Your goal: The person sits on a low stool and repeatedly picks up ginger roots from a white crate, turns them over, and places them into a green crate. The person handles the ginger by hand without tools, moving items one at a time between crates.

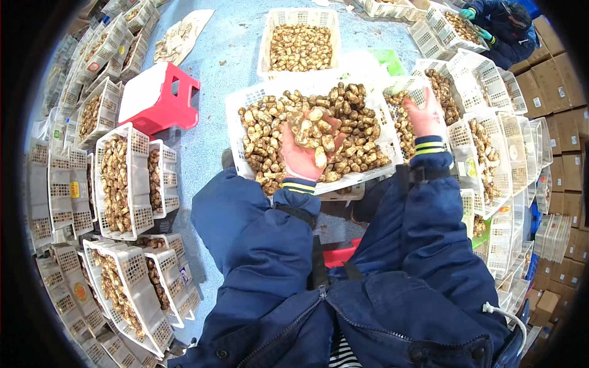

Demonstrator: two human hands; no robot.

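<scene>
My left hand, in a pink glove, is cupped palm-up over a large white plastic crate, holding several knobbly brown-and-cream pieces of produce, like small tubers. More of the same pieces fill the crate beneath it. To the right, my right hand, also pink-gloved, is over a smaller white crate of the same produce, fingers apart; I cannot make out whether its fingertips touch the pieces or the rim.
Stacked white crates of produce line both sides; another crate stands ahead. A red-and-white step stool and a cloth lie on the blue floor. A gloved co-worker bends at the upper right, beside cardboard boxes.
</scene>
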